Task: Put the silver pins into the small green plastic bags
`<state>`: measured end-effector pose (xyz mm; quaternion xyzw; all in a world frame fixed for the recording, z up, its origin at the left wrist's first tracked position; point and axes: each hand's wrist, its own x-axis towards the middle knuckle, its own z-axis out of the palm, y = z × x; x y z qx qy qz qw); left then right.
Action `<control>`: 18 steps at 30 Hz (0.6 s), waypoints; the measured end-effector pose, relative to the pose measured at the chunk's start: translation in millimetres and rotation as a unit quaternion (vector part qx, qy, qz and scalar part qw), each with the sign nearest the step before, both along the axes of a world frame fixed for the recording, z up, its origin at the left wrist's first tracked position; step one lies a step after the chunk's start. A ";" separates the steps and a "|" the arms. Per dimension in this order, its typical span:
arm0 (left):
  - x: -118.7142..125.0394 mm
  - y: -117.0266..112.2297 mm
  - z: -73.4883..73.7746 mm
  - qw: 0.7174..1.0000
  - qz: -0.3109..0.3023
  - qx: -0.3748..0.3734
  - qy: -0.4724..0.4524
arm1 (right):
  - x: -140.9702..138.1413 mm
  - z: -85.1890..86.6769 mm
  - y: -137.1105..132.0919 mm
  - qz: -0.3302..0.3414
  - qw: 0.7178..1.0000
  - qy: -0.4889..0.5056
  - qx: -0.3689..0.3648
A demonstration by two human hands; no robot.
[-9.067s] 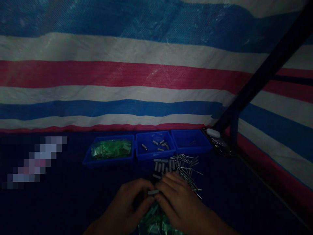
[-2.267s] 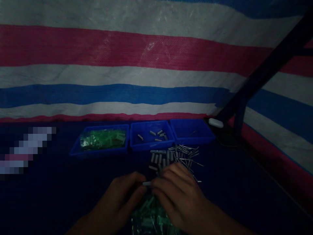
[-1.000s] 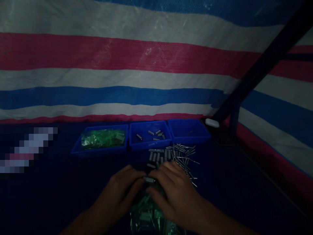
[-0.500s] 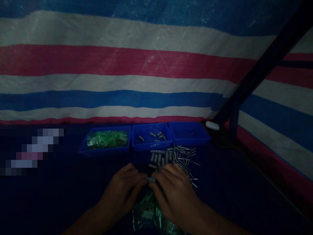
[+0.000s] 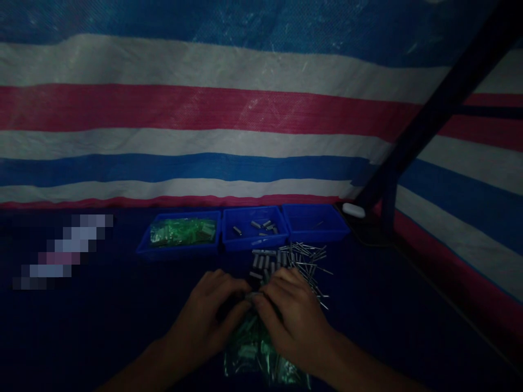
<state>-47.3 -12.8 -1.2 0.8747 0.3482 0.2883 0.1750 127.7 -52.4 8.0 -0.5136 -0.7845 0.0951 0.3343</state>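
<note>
My left hand (image 5: 210, 313) and my right hand (image 5: 290, 318) meet fingertip to fingertip, thumbs and forefingers pinched. Between them is a small grey metal cylinder (image 5: 253, 295), mostly covered by the fingers. Under and in front of the hands lie clear plastic packets with a green tint (image 5: 249, 351), partly hidden by my right forearm. Just beyond my right hand, short grey metal cylinders (image 5: 261, 262) lie in a group. Thin metal rods (image 5: 312, 267) are scattered beside them to the right.
Three blue trays stand along the back: the left tray (image 5: 180, 251) holds green packets, the middle tray (image 5: 232, 247) several cylinders, the right tray (image 5: 306, 220) one thin rod. A white object (image 5: 353, 210) sits near a dark slanted post (image 5: 408, 141). Striped sheeting (image 5: 245, 109) hangs behind.
The fingertips have shifted around the cylinder, and less of it shows now. My left thumb and forefinger are more arched. The view has moved slightly.
</note>
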 end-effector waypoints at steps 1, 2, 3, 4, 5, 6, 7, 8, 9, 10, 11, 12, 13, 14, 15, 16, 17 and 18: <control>-0.2 0.3 0.1 1.000 0.005 -0.009 -0.002 | 0.5 -0.4 -0.1 -0.001 1.000 -0.001 -0.003; -0.5 0.5 0.2 1.000 0.012 -0.023 -0.003 | 1.0 -0.8 0.1 -0.001 1.000 0.000 -0.003; -0.9 0.8 0.4 0.999 0.018 -0.038 -0.004 | 1.7 -1.2 0.4 0.000 1.000 0.001 0.000; -1.4 0.9 0.7 0.998 0.023 -0.053 -0.006 | 2.3 -1.5 0.8 0.002 1.000 0.003 0.006; -1.9 0.9 1.0 0.998 0.024 -0.066 -0.009 | 2.9 -1.9 1.3 0.009 1.000 0.004 0.010; -2.3 0.9 1.5 0.997 0.020 -0.075 -0.011 | 3.4 -2.1 1.8 0.018 1.000 0.002 0.015; -2.6 0.9 2.0 0.997 0.012 -0.081 -0.014 | 3.8 -2.2 2.2 0.029 0.999 -0.001 0.019; -2.8 0.9 2.6 0.996 0.002 -0.086 -0.015 | 4.1 -2.2 2.4 0.037 0.999 -0.005 0.022; -2.9 1.1 3.2 0.996 -0.007 -0.088 -0.018 | 4.3 -2.1 2.5 0.043 0.999 -0.009 0.023; -2.9 1.3 3.7 0.996 -0.015 -0.090 -0.019 | 4.4 -1.9 2.4 0.047 0.999 -0.012 0.024; -2.8 1.7 4.0 0.995 -0.021 -0.091 -0.020 | 4.4 -1.6 2.2 0.048 0.998 -0.014 0.025; -2.8 2.0 4.0 0.995 -0.025 -0.092 -0.022 | 4.3 -1.3 1.9 0.047 0.998 -0.015 0.026; -2.8 2.4 3.7 0.995 -0.026 -0.091 -0.025 | 4.1 -1.1 1.6 0.045 0.999 -0.014 0.028; -2.8 2.7 3.1 0.995 -0.025 -0.089 -0.029 | 3.9 -1.0 1.5 0.041 0.999 -0.013 0.032; -2.8 2.9 2.2 0.996 -0.024 -0.085 -0.033 | 3.7 -1.1 1.7 0.038 0.999 -0.012 0.035; -2.6 3.1 1.1 0.996 -0.024 -0.079 -0.036 | 3.6 -1.3 2.1 0.034 0.999 -0.011 0.039; -2.3 3.2 0.0 0.996 -0.025 -0.072 -0.038 | 3.6 -1.6 2.8 0.034 0.998 -0.010 0.043; -1.7 3.3 -1.1 0.997 -0.027 -0.064 -0.039 | 3.7 -1.9 3.8 0.033 0.998 -0.010 0.046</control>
